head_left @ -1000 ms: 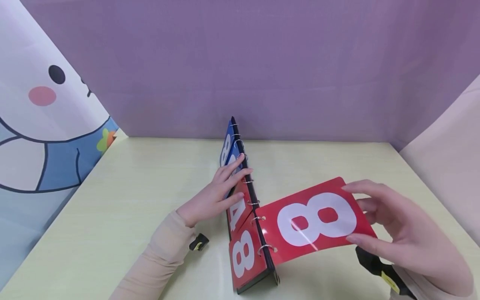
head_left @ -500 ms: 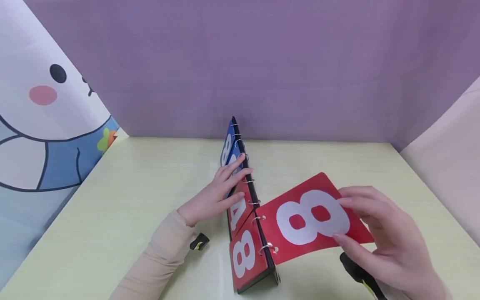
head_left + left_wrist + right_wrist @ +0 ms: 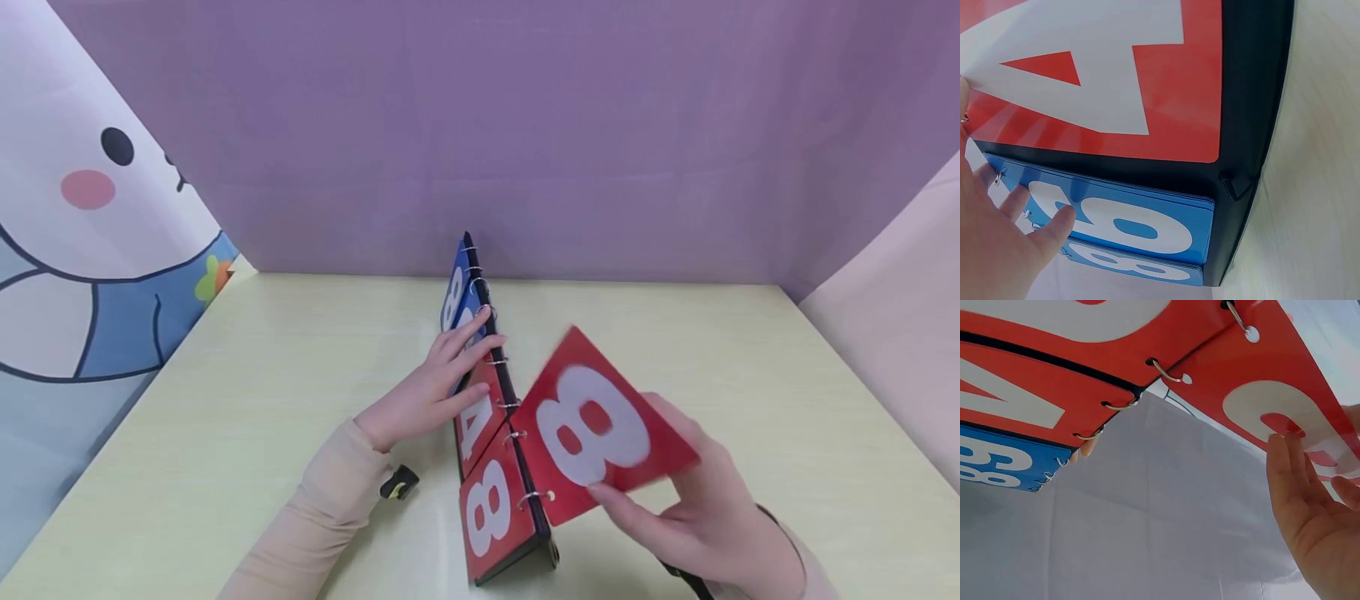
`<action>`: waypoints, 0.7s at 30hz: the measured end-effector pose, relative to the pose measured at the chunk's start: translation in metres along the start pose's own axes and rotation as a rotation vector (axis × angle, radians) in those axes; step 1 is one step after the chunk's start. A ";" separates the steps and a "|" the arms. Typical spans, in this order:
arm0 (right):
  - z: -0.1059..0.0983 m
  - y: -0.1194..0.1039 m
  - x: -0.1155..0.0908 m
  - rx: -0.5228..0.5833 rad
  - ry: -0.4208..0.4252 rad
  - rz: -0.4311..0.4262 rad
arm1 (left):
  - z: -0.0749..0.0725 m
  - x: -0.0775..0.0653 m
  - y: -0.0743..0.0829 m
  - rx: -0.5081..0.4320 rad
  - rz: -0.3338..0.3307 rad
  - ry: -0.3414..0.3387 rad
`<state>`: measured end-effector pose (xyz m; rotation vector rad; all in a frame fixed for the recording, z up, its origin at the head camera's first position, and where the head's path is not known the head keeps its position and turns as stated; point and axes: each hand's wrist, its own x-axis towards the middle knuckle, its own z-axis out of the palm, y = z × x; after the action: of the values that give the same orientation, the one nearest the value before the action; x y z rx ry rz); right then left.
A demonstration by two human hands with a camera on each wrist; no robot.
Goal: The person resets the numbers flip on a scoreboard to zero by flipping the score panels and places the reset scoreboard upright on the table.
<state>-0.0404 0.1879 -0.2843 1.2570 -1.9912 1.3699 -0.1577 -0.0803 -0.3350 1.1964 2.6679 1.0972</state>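
Fingers (image 3: 675, 418) partly behind red card (image 3: 603, 427)

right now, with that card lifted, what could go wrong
The lifted card might slip and fall back: the right hand pinches it away from the rings.

Its holes could snag or tear, since it is threaded on those rings and held at a slant.

The stand might shift if the card is tugged; the left hand only rests spread fingers across it.
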 end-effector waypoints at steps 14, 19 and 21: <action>0.030 -0.014 0.020 -0.178 -0.073 -0.086 | 0.001 0.000 -0.002 -0.013 0.023 0.005; 0.045 -0.011 0.021 -0.229 -0.033 -0.213 | 0.001 0.001 -0.003 0.002 0.078 0.034; 0.047 -0.011 0.019 -0.281 -0.058 -0.207 | 0.001 0.001 -0.003 0.010 0.077 0.036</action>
<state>-0.0334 0.1365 -0.2851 1.3376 -1.9460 0.9299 -0.1596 -0.0803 -0.3374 1.3032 2.6776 1.1280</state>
